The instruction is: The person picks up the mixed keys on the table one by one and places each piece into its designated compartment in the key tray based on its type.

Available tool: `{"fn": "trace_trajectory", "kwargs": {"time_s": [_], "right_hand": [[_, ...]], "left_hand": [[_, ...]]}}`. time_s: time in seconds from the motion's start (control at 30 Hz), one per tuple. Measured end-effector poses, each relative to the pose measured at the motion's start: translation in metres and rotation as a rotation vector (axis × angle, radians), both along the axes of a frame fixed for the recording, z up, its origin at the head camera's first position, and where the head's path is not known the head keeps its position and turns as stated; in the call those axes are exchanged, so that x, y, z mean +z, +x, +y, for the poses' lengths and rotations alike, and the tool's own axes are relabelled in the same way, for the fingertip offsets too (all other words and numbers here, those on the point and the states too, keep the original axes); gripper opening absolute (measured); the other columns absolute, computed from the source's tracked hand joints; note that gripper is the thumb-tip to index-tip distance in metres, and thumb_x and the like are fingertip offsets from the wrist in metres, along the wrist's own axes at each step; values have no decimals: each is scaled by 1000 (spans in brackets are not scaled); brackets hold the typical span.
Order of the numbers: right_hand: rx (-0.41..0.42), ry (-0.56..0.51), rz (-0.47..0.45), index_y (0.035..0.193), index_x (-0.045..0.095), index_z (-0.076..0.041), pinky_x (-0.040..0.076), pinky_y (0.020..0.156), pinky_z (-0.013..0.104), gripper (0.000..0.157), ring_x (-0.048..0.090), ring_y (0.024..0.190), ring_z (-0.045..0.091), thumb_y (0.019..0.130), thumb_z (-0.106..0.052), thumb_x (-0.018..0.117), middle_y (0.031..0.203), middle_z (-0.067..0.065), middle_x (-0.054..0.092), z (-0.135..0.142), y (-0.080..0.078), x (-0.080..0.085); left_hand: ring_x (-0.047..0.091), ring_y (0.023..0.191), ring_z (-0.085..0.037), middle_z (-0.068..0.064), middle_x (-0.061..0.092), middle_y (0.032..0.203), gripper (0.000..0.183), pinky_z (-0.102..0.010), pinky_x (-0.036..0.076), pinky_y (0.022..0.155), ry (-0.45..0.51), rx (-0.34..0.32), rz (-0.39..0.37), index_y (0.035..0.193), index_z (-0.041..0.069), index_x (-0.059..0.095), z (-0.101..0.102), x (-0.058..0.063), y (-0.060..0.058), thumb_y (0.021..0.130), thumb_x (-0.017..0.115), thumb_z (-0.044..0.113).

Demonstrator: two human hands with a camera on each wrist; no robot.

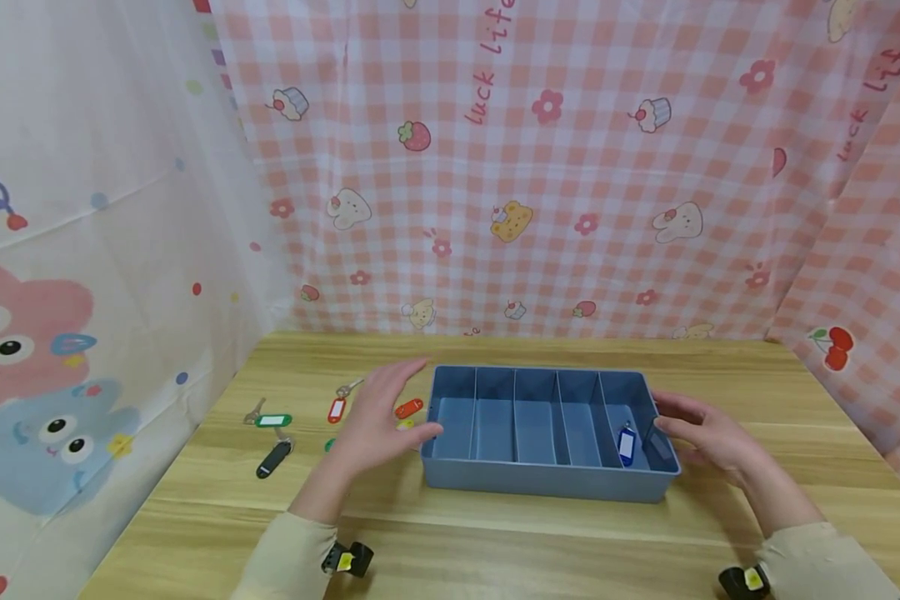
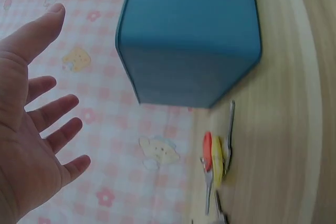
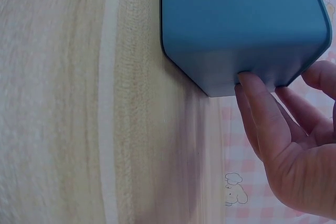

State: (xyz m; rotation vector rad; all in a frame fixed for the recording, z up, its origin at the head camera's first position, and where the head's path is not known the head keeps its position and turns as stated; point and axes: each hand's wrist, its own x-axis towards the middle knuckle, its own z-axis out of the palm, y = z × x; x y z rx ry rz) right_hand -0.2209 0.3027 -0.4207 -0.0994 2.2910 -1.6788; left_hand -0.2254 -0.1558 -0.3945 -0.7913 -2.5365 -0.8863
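Note:
A blue-grey divided tray [image 1: 547, 479] stands lengthwise on the table, with several compartments in a row. In its rightmost compartment lies a blue key tag [image 1: 627, 446] with a white label. My right hand [image 1: 708, 433] holds the tray's right end, thumb over the rim and fingers against the outer wall, as the right wrist view also shows. Beside the left end is my left hand [image 1: 378, 417], fingers spread and thumb pointing at the rim. The left wrist view shows that palm [image 2: 31, 166] holding nothing, apart from the tray.
Left of the tray lie keys with tags: a green tag [image 1: 273, 421], a black tag [image 1: 274, 459], a red tag [image 1: 336, 410] and an orange-red tag [image 1: 408, 408]. A yellow tag [image 2: 217, 161] is partly hidden in the head view. A checked curtain [image 1: 540, 183] hangs behind the table.

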Motion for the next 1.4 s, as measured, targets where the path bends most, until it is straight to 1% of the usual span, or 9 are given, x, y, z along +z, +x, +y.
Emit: {"fn": "trace_trajectory", "kwargs": {"time_s": [0.07,0.2,0.3,0.63,0.9,1.1,1.17,1.3,1.4], "right_hand": [[3,-5,3,152,23,8,48,94,52,67,49,123,27,102,-21,57,153,35,23,0,0,-1],[4,-14,7,151,23,9,49,93,52,67,51,118,20,102,-20,57,152,35,24,1,-1,-2],[5,-16,10,151,24,9,50,93,51,67,52,117,19,102,-21,57,152,35,25,1,-2,-2],[16,-11,6,152,22,9,49,94,52,68,50,120,24,102,-22,57,153,35,23,2,-2,0],[5,-13,14,151,24,9,49,93,52,68,52,115,15,101,-22,59,152,35,24,2,-1,0],[0,-16,16,151,25,9,50,93,51,68,53,113,13,101,-22,59,152,35,25,1,0,0],[-9,-17,12,151,25,8,49,94,50,69,53,113,12,100,-22,60,152,34,26,0,0,0],[-3,-10,18,151,26,9,49,94,50,69,53,114,13,100,-23,60,151,35,27,0,0,0],[0,-6,25,150,26,9,50,93,50,69,54,113,13,100,-23,60,151,34,28,1,-1,-1]], "left_hand": [[42,132,-31,-7,49,146,85,-58,30,108,4,1,0,147,13,45,-5,-1,1,76,87,35],[44,130,-35,-11,52,142,84,-59,28,108,-7,-2,47,144,9,48,-17,-5,2,75,87,35],[45,129,-35,-13,54,139,83,-59,29,107,-17,4,66,143,8,49,-26,-7,2,74,88,33],[40,132,-37,-14,51,142,78,-59,33,105,26,35,-63,143,9,50,-56,-9,10,77,87,28],[42,130,-41,-17,51,142,76,-65,35,100,39,11,-58,141,8,52,-86,-18,15,75,88,19],[44,127,-41,-17,55,137,73,-65,36,98,53,8,-97,139,8,55,-106,-24,21,74,88,17],[45,125,-39,-15,57,135,72,-62,37,98,46,-1,-89,137,7,56,-112,-27,24,73,89,16],[49,122,-33,-11,60,130,70,-48,40,98,12,-22,-31,133,6,59,-122,-32,26,70,90,12],[51,120,-27,-7,61,129,71,-39,42,97,-10,-29,-12,133,9,61,-128,-35,28,69,91,13]]}}
